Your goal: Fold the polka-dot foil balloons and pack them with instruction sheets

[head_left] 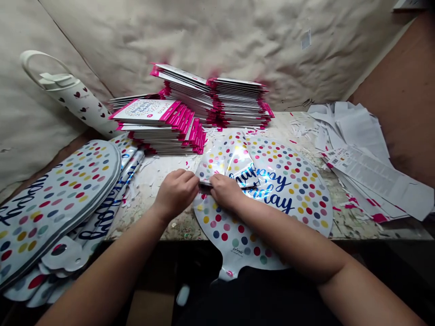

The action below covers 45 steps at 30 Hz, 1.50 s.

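Note:
My left hand (pixel 177 191) is closed, its fingertips pinching the left corner of a folded foil balloon (pixel 227 156) with coloured dots. Closed on the near edge of that same balloon is my right hand (pixel 224 191), a short way to the right. Beneath it, a flat round foil balloon (pixel 307 192) with dots and blue lettering lies spread on the table. Its neck hangs over the front edge toward my body. My right forearm covers part of this flat balloon.
Piles of white and pink packets (pixel 159 129) stand at the back. Flat dotted balloons (pixel 68 190) are stacked at the left, beside a white bottle with hearts (pixel 79 102). Paper sleeves (pixel 377 181) and scraps lie on the right of the worn table (pixel 163 167).

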### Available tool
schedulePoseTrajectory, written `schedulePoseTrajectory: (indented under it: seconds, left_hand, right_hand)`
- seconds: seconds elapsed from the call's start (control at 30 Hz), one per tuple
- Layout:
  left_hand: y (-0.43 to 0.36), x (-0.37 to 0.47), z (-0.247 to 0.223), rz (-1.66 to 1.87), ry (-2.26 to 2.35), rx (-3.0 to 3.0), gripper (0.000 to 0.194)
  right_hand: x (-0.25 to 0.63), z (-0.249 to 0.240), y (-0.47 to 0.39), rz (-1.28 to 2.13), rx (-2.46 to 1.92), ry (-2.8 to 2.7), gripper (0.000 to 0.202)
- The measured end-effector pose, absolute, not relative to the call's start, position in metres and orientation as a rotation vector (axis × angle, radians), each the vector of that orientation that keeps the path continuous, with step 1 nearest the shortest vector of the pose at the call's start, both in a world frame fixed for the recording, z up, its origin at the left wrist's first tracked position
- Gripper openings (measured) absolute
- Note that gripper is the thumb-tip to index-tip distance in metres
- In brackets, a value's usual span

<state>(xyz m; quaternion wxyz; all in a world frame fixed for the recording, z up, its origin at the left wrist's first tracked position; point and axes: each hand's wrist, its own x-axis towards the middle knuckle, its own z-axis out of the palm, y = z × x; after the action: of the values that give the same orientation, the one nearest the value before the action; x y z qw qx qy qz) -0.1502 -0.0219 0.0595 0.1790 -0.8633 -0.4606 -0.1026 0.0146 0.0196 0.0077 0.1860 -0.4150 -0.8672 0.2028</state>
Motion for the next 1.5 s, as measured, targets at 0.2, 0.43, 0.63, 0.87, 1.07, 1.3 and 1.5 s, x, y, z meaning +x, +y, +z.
schedulePoseTrajectory:
  seconds: [0.2,0.43,0.63,0.87,1.07,1.3,1.5]
  left_hand:
    - [-0.039,-0.131,0.027,-0.162,-1.322,-2.784,0.048]
    - [-0.012,-0.146,0.019,0.123,-1.808,-2.719,0.093]
    - [-0.002,-0.159,0.039,-0.243,-1.995,-2.635,0.061]
    - [0.005,-0.133,0.065,-0.992,-1.568,-2.285,0.021]
    - [0.017,-0.019,0.026,-0.241,-0.762,-3.231,0.044]
    - [0.087,-0.057,0.017,0.146,-1.399,-2.958,0.059]
    - [0.068,-0.025,0.024,-0.024,-1.017,-3.063,0.051]
  right_hand:
    - [0.031,0.023,0.047,0.504,-1.292,-2.301,0.020]
    - [0.175,0.134,0.090,-0.158,-1.301,-1.543,0.037]
    - [0.186,0.101,0.007,-0.049,-0.681,-1.986,0.025]
    - [0.197,-0.005,-0.050,0.471,-0.720,-2.480,0.027]
    - [0.205,-0.014,-0.047,0.600,-0.642,-2.493,0.029]
    - [0.224,-0.013,-0.051,0.655,-0.629,-2.443,0.028]
    - [0.225,-0.015,-0.046,0.715,-0.611,-2.459,0.027]
